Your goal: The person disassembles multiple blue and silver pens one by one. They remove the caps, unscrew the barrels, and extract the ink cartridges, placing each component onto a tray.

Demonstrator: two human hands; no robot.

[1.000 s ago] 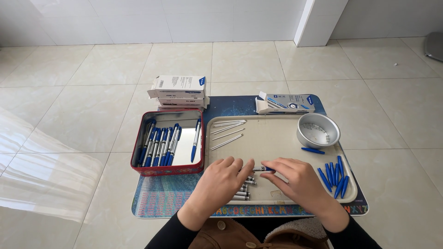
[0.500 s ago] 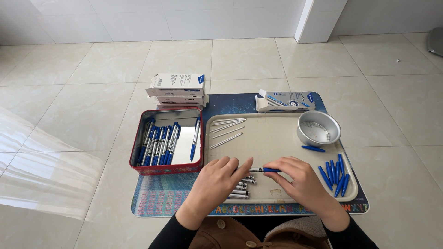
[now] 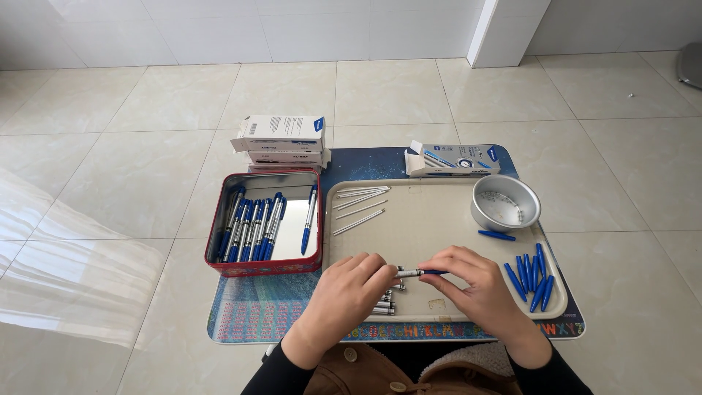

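Over the front of a beige tray (image 3: pixel 431 219), both my hands pinch one pen part (image 3: pixel 415 273), silver at the left end and blue at the right. My left hand (image 3: pixel 344 292) grips the silver end and my right hand (image 3: pixel 468 285) grips the blue end. Just below the left fingers lie several silver pen tips (image 3: pixel 386 301). Several blue pen caps (image 3: pixel 530 272) lie at the tray's right edge, beside my right hand. Thin white refills (image 3: pixel 360 205) rest at the tray's far left.
A red tin (image 3: pixel 265 223) left of the tray holds several blue pens. A round metal bowl (image 3: pixel 505 203) stands at the tray's far right. Stacked white boxes (image 3: pixel 281 140) and an open pen box (image 3: pixel 453 159) sit at the back of the blue mat (image 3: pixel 256 311).
Both hands stayed at the tray's front. The right hand shifted slightly and the pen part now lies level between the two hands.
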